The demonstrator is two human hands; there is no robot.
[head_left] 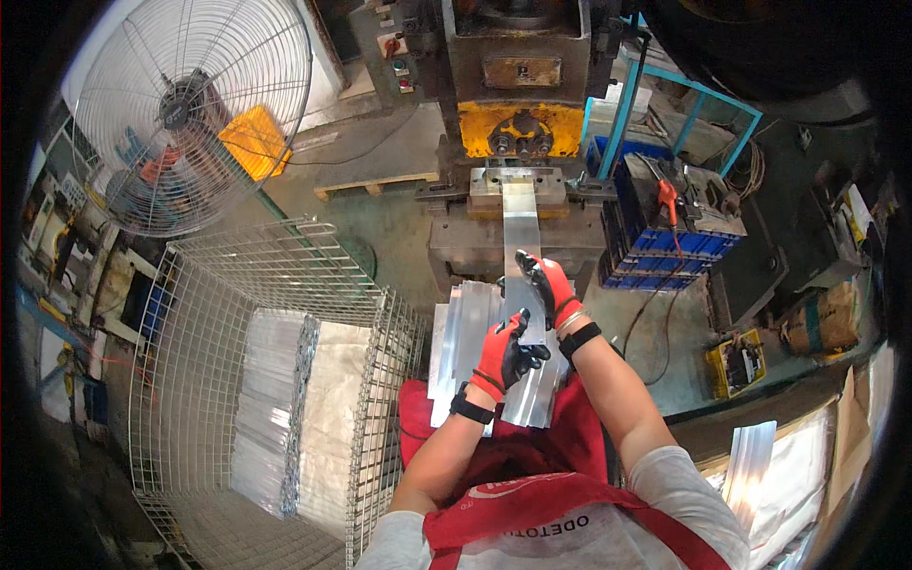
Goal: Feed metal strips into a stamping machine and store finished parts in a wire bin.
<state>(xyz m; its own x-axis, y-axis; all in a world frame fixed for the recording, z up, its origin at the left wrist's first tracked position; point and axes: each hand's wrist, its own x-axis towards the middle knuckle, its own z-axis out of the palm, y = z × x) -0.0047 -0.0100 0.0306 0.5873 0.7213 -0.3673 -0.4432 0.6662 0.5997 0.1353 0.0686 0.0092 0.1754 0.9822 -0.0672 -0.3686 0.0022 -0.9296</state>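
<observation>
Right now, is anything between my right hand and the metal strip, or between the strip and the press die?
Nothing visible is: the right hand touches the metal strip, whose far end reaches the press die.

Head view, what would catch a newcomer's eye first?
Probably the big pedestal fan at upper left and the dark press at top centre. Next, the red and black gloved left hand and right hand, mid picture, on a metal strip reaching the press.
</observation>
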